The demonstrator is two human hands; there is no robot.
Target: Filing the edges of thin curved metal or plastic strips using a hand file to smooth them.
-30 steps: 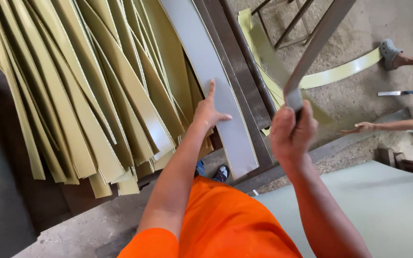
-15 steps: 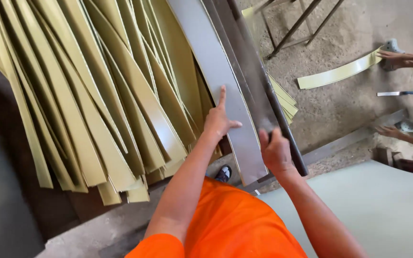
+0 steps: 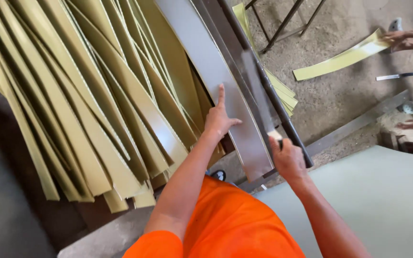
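A workshop: stacked yellow-green strips (image 3: 96, 110), a lever cutter blade (image 3: 259, 91), dusty concrete floor (image 3: 340, 100).

The grey strip (image 3: 216, 81) under the left hand (image 3: 218, 119) looks like smooth sheet with a dull satin sheen. The dark lever blade (image 3: 259, 86) gripped by the right hand (image 3: 288, 157) is worn metal, slightly glossy along its flat. The yellow-green strips (image 3: 96, 105) on the left are smooth and semi-glossy, like laminate. The far floor (image 3: 331, 95) is rough and dusty. The orange shirt (image 3: 235, 224) is matt cloth.
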